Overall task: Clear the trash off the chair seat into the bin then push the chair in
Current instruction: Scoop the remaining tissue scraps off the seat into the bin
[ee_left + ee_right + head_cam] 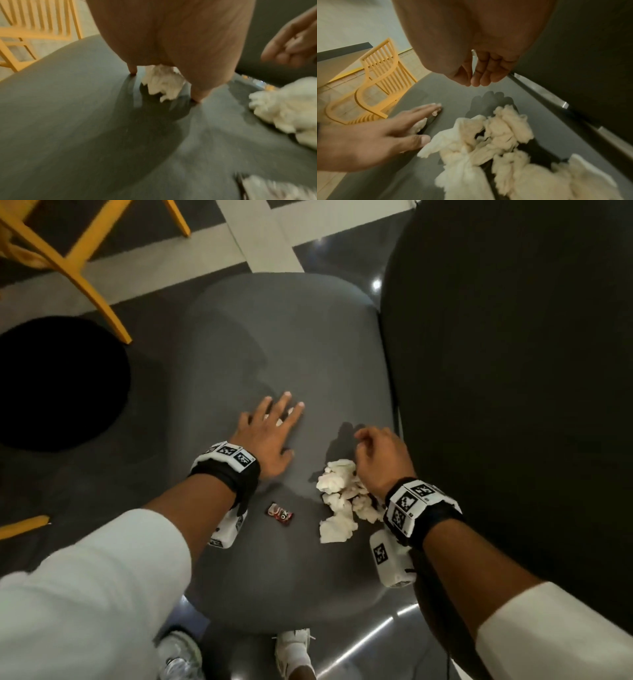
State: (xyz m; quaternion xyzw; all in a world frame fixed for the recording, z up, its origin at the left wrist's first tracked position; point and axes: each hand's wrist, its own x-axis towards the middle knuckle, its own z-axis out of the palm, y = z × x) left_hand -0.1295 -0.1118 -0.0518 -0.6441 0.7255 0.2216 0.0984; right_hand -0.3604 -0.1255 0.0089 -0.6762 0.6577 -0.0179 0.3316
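On the grey chair seat (pixel 291 337), my left hand (pixel 270 433) lies flat with spread, straight fingers over a small white tissue scrap (pixel 279 422). From the left wrist view, the scrap (pixel 163 82) sits under the palm with the fingertips (pixel 133 70) touching the seat. A pile of crumpled white tissues (pixel 342 494) lies on the right of the seat. Just above its far edge hovers my right hand (pixel 376 453), its fingers (pixel 479 75) loosely curled with nothing in them. A red and black candy wrapper (pixel 281 514) lies near the front, between my wrists.
A round black bin (pixel 51 381) stands on the floor left of the seat. The black chair back (pixel 513 371) rises along the right. A yellow slatted chair (pixel 68 251) stands at the far left. My white shoes (pixel 294 652) are at the seat's front edge.
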